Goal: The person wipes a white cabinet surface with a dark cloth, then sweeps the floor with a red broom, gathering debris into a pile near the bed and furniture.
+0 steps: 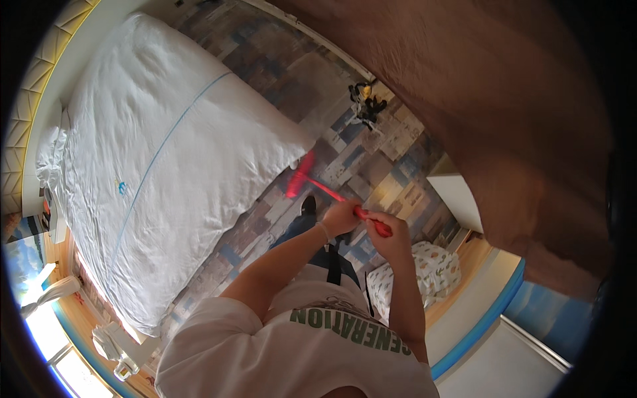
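Note:
Both of my hands are closed around the red handle of a broom [326, 190], held at a slant in front of my body. My left hand [340, 217] grips farther down the handle, and my right hand [390, 237] holds it near the thick top end. The broom's wide red head [302, 174] is down by the floor, close to the near right edge of a bed [179, 146] with a white cover. Motion smears the head, so its bristles are hard to make out.
Patchwork-patterned flooring [358, 159] runs beside the bed. A black and yellow object [366, 106] stands farther off. A large brown curtain [504, 113] hangs at the right. Patterned bedding [424, 272] lies by my right arm, near a white box-like piece [458, 196].

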A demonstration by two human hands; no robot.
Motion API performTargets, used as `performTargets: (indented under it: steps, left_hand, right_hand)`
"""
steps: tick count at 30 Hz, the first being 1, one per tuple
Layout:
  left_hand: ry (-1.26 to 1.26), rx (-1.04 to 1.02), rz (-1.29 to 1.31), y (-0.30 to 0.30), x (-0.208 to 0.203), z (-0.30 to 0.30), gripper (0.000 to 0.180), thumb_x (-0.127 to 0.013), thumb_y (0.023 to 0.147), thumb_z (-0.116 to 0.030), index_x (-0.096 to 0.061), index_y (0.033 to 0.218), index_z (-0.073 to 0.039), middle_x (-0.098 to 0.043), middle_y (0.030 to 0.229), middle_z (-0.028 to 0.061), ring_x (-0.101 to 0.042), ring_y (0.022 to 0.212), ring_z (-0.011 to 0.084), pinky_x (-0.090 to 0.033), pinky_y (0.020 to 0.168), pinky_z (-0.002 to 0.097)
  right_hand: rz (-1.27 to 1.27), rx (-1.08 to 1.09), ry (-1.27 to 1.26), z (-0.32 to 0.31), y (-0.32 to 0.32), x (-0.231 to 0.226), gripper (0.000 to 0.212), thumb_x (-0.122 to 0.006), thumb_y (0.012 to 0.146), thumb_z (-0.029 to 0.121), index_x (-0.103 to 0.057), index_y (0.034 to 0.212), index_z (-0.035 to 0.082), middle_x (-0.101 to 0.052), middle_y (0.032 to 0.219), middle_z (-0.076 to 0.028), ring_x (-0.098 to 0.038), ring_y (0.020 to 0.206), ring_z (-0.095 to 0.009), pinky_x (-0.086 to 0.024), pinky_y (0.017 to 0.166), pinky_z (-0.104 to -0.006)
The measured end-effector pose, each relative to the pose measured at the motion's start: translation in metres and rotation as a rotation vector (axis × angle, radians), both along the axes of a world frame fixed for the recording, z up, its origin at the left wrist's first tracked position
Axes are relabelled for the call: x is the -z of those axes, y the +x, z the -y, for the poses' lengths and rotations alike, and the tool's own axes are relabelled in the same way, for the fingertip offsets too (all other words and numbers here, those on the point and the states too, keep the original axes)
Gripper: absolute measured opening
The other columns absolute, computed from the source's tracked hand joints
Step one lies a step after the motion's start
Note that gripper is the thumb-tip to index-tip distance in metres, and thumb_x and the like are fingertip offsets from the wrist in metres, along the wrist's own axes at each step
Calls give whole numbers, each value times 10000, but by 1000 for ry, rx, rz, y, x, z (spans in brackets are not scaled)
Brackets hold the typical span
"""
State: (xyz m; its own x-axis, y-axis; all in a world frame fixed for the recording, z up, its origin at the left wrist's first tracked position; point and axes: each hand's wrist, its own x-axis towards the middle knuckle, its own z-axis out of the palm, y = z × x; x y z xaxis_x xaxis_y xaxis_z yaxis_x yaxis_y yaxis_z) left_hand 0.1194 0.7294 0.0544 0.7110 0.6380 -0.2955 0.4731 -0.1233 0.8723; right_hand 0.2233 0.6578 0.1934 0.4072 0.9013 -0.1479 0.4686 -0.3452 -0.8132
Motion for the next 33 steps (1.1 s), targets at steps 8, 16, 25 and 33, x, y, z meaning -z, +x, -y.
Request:
performTargets:
  steps: [8,16,25,33]
  left_hand:
    - [-41,28,105,59,-48,-86,233,-643,763,-235,-550,946,-125,-628,870,146,-615,842,347,-469,686,404]
    - [-2,-434,-34,59,-33,-158,295,-642,783,-278,-545,978,-78,-634,900,169,-616,877,359,-475,726,410]
    - [39,-495,-62,89,63,-236,273,-624,825,-294,-562,987,-83,-650,849,207,-630,846,389,-490,714,462]
    - [-62,-577,47,207,-9,-290,271,-588,871,-339,-518,907,-79,-630,789,190,-615,775,394,-468,653,445]
  right_hand:
    - [300,-263,165,-96,42,-53,113,-671,720,68,-644,828,45,-652,821,-144,-633,743,-319,-499,677,-359]
    - [74,-505,232,-185,77,-29,186,-659,745,20,-641,930,20,-659,938,-162,-653,834,-299,-507,718,-331]
    - [24,-576,81,-283,120,31,132,-653,774,109,-651,894,56,-658,873,-156,-642,786,-329,-506,679,-342]
    - [105,-703,197,-352,219,-12,100,-670,732,99,-635,814,54,-648,787,-128,-623,720,-323,-500,637,-366]
